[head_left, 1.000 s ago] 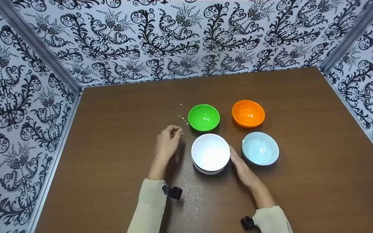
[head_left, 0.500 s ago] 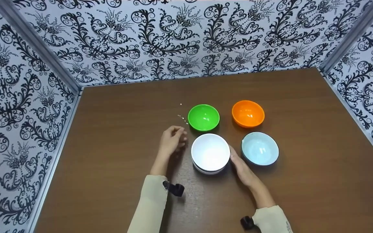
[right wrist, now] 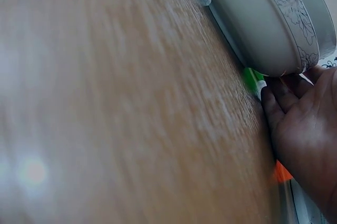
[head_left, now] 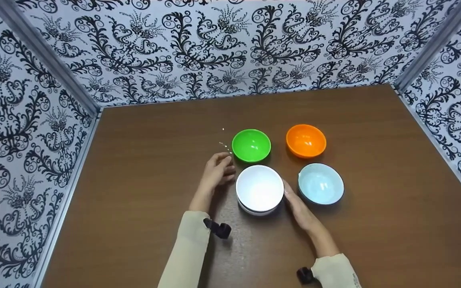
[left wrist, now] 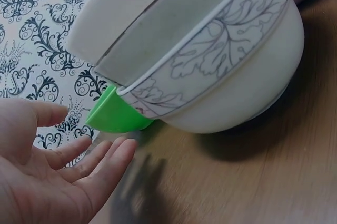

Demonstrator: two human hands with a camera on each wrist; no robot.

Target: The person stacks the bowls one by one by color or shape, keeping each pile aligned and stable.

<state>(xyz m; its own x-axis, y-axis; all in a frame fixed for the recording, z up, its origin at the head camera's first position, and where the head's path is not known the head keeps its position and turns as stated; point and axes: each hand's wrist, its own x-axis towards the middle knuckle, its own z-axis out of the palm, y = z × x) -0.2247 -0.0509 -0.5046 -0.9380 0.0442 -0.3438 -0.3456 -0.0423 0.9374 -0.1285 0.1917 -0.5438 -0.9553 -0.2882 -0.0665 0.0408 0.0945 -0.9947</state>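
Observation:
Two white bowls (head_left: 259,189) with a leaf pattern sit nested near the middle of the brown table (head_left: 142,168). My left hand (head_left: 225,169) hovers just left of the stack, and in the left wrist view this hand (left wrist: 84,147) has its palm turned to the white bowls (left wrist: 210,60), fingers spread, holding nothing and not touching them. My right hand (head_left: 289,193) rests its fingers against the stack's right side. In the right wrist view those fingers (right wrist: 281,97) lie on the lower wall of the white bowls (right wrist: 263,23).
A green bowl (head_left: 251,145) stands just behind the stack, an orange bowl (head_left: 306,141) to its right, and a light blue bowl (head_left: 321,183) right of the stack. A few tiny white grains (head_left: 225,146) lie left of the green bowl. Patterned walls (head_left: 214,52) enclose three sides.
My left hand has moved right, closer to the white stack, and its pinched fingers have spread. The right hand and the bowls have stayed put.

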